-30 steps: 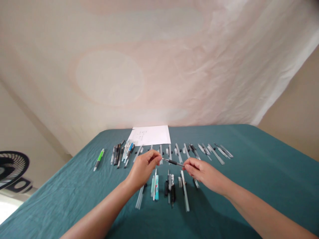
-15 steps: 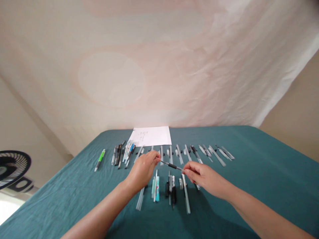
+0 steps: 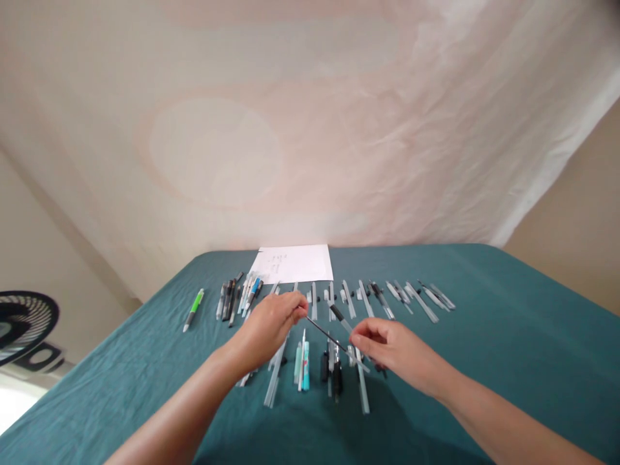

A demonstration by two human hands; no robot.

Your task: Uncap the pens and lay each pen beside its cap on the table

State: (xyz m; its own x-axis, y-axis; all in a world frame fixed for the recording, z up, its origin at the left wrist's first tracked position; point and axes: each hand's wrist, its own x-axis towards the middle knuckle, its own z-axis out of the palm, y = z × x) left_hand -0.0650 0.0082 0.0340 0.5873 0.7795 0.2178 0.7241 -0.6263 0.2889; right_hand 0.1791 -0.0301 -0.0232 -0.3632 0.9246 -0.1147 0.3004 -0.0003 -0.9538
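My left hand [image 3: 283, 316] pinches the end of a thin pen refill [image 3: 323, 330], which slants down to the right above the table. Between the fingertips of my right hand [image 3: 390, 343] is a clear pen barrel with a black grip [image 3: 340, 318], its grip end pointing up and left. The refill and the barrel are apart. Beneath the hands lie turquoise pen parts [image 3: 306, 368], black pen parts [image 3: 338, 378] and a clear barrel [image 3: 362, 387]. Another set of clear tubes [image 3: 273, 387] rests below my left wrist.
Several taken-apart pens, among them a clear tube [image 3: 349, 300], form a row across the table. A bunch of pens [image 3: 230, 300] and a green pen [image 3: 194, 310] lie left. White paper [image 3: 305, 261] is at the back; a black fan [image 3: 24, 326] stands far left.
The refill and the gripped barrel, in one line between my hands before, are now separate. The refill tilts down to the right, and the barrel has swung upward in my right hand.
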